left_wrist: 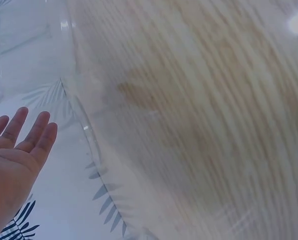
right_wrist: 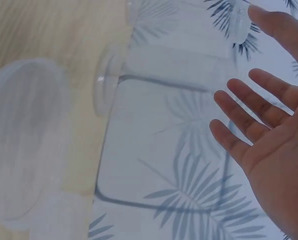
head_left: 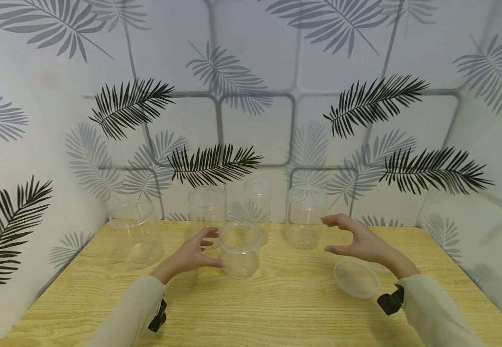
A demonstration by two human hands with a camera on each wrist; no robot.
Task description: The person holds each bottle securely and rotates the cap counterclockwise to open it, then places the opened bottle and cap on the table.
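A short clear plastic jar (head_left: 240, 262), without a lid, stands on the wooden table in the head view. My left hand (head_left: 192, 253) is at its left side, fingers spread and thumb tip right at the jar wall. In the left wrist view the fingers of this left hand (left_wrist: 19, 145) look extended, with nothing held. My right hand (head_left: 361, 241) hovers above the table on the right, thumb and fingers apart and holding nothing. Below it lies a round clear lid (head_left: 357, 279), also seen large as a pale lid (right_wrist: 26, 142) in the right wrist view.
Along the back stand a wide clear jar (head_left: 140, 236) at the left, a lidded jar (head_left: 206, 207), a slim tall jar (head_left: 257, 202) and another lidded jar (head_left: 306, 217). A leaf-patterned wall covering (head_left: 255, 130) rises behind the table (head_left: 255, 318) and along both sides.
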